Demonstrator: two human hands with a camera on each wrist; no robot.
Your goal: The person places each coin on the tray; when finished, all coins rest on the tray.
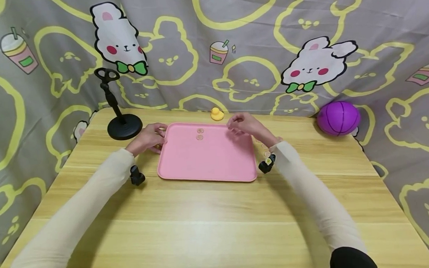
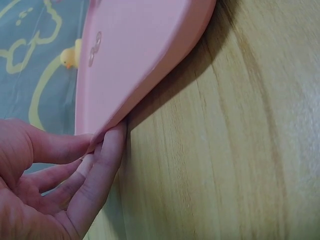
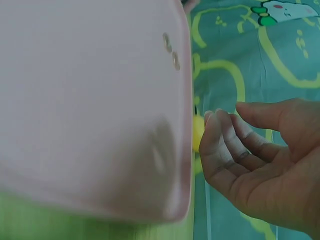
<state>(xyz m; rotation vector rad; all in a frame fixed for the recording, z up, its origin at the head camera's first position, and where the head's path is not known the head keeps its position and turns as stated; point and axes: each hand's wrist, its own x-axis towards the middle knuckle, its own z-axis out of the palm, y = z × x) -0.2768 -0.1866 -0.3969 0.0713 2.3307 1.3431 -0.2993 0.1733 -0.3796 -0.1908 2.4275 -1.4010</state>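
A pink tray (image 1: 208,162) lies flat on the wooden table (image 1: 218,213). Two small round marks (image 1: 200,134) sit near its far edge. My left hand (image 1: 156,136) is at the tray's far left corner. In the left wrist view, the left hand (image 2: 102,144) pinches the tray (image 2: 140,50) rim, thumb above and fingers beneath. My right hand (image 1: 238,127) hovers by the far right corner. In the right wrist view, the right hand (image 3: 227,120) has loosely curled fingers just beside the tray (image 3: 75,100) rim, holding nothing.
A yellow toy duck (image 1: 217,114) stands behind the tray at the table's back edge. A black stand (image 1: 124,126) is at the back left and a purple ball (image 1: 338,117) at the back right. A patterned grey cloth hangs behind.
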